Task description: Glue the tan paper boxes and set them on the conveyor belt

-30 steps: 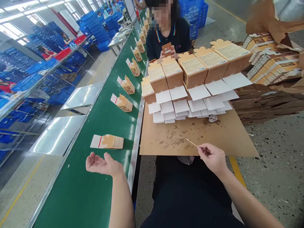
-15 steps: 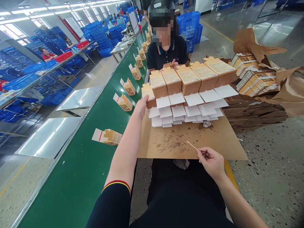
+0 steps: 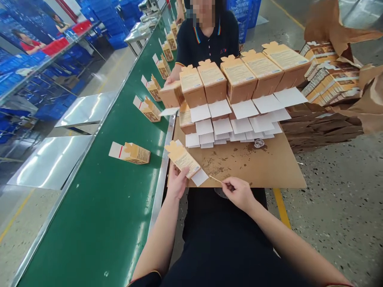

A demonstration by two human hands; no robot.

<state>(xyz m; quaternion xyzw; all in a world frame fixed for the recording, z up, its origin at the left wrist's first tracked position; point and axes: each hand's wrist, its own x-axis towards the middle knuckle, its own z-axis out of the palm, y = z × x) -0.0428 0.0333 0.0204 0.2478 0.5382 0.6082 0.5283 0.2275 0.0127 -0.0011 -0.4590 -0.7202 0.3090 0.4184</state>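
Observation:
My left hand (image 3: 177,181) grips a small tan carton (image 3: 186,160) by its lower end, tilted, its white flap (image 3: 200,177) hanging out toward the right. In my right hand (image 3: 238,192) a thin cotton swab (image 3: 216,179) is pinched, its tip pointing left, close to the white flap; whether they touch I cannot tell. Beyond my hands, stacked tan cartons (image 3: 241,79) lie in rows, their white flaps (image 3: 221,107) sticking out toward me. They rest on a brown cardboard sheet (image 3: 278,171) marked with dark smears.
On the left runs a green conveyor belt (image 3: 89,223) carrying a line of cartons (image 3: 131,153). A co-worker (image 3: 206,48) sits opposite, a hand at a carton (image 3: 171,95) beside the stack. Brown paper and bundled flat cartons (image 3: 338,85) are piled at right.
My left hand has drawn a carton from the stack's left end back toward me. My right hand has brought the swab left to its flap. The co-worker's hand now reaches a carton beside the belt.

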